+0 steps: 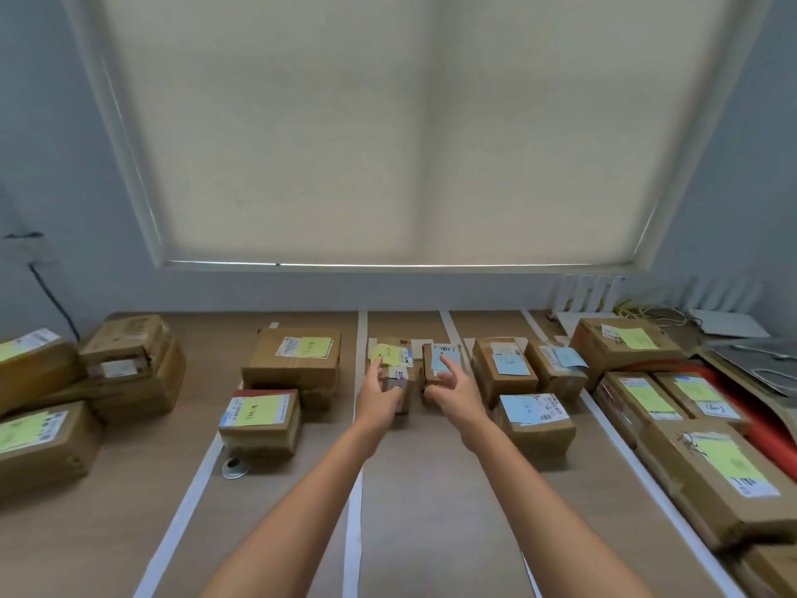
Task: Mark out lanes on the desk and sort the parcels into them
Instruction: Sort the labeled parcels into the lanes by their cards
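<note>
White tape strips mark lanes on the wooden desk. In the middle lane stand two small cardboard parcels side by side. My left hand reaches to the left one, a small parcel with a yellow note, fingers extended onto its near face. My right hand reaches to the small parcel with a blue note, fingers spread and touching its front and top. Neither parcel is lifted. Other parcels with yellow notes or blue notes lie in the neighbouring lanes.
Unsorted boxes pile at the far left. Large yellow-noted parcels fill the right lane beside red material. A round metal grommet sits in the desk. White routers and cables stand at the back right under the blind.
</note>
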`<state>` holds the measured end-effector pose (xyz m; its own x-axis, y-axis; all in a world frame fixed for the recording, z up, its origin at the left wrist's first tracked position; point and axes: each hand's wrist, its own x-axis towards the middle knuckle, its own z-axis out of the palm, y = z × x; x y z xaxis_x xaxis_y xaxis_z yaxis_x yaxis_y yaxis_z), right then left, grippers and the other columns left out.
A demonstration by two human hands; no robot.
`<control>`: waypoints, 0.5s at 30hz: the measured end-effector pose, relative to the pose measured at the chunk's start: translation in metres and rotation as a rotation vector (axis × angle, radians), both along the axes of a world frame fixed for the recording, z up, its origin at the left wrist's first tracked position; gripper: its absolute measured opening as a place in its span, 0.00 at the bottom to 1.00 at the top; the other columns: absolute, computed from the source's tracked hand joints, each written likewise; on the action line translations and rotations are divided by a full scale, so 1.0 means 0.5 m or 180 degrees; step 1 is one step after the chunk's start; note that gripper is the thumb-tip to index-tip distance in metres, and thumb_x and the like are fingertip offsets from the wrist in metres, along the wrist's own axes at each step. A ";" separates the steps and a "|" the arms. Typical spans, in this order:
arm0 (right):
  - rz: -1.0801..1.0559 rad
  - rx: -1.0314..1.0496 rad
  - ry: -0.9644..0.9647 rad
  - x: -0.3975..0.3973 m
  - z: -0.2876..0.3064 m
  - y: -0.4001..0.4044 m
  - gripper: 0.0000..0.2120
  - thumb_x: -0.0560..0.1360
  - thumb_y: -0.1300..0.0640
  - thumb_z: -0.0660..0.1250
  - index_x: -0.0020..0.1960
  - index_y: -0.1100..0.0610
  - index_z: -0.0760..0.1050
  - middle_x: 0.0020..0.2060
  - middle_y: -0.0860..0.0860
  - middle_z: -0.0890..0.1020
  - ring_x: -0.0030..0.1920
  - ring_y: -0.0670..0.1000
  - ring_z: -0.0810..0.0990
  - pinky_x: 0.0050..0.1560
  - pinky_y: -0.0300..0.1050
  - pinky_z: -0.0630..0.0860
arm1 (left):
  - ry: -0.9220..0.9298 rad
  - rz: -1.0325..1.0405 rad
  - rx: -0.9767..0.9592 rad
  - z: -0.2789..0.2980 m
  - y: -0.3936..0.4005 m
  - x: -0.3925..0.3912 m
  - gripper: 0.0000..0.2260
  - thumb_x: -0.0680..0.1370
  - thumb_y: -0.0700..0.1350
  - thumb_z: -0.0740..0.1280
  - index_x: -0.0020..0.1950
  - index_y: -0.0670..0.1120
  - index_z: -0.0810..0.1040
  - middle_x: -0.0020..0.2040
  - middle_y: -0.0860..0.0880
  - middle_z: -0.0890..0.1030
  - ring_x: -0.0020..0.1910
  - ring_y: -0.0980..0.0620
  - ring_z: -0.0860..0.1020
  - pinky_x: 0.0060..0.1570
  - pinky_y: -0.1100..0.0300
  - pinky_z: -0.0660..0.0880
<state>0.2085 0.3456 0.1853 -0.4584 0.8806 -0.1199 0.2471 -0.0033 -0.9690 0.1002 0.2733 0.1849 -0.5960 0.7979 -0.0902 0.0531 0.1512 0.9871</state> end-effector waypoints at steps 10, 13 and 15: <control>0.0172 0.0086 -0.0012 -0.147 -0.001 -0.168 0.32 0.74 0.64 0.65 0.74 0.49 0.58 0.70 0.56 0.67 0.69 0.55 0.66 0.64 0.51 0.69 | 0.0259 -0.0230 -0.0072 0.003 -0.188 -0.142 0.25 0.78 0.37 0.61 0.74 0.50 0.61 0.71 0.46 0.67 0.69 0.47 0.66 0.62 0.54 0.68; 0.0284 0.0039 0.0009 -0.238 -0.017 -0.242 0.32 0.73 0.64 0.65 0.74 0.49 0.59 0.68 0.56 0.69 0.67 0.54 0.68 0.63 0.50 0.70 | 0.0198 -0.0170 -0.0086 -0.017 -0.268 -0.237 0.24 0.78 0.37 0.61 0.73 0.51 0.62 0.70 0.46 0.68 0.68 0.47 0.67 0.59 0.57 0.69; 0.0326 -0.0058 0.0044 -0.311 -0.022 -0.298 0.32 0.73 0.65 0.65 0.73 0.49 0.60 0.67 0.56 0.70 0.64 0.53 0.70 0.63 0.51 0.71 | 0.0165 -0.0146 -0.0148 -0.026 -0.326 -0.312 0.24 0.78 0.37 0.61 0.72 0.52 0.63 0.69 0.47 0.69 0.66 0.48 0.69 0.59 0.58 0.71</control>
<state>0.0531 0.1967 0.1743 -0.5477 0.8267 -0.1286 0.2337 0.0036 -0.9723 -0.0559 0.1101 0.1722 -0.5637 0.8202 -0.0979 0.1118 0.1932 0.9748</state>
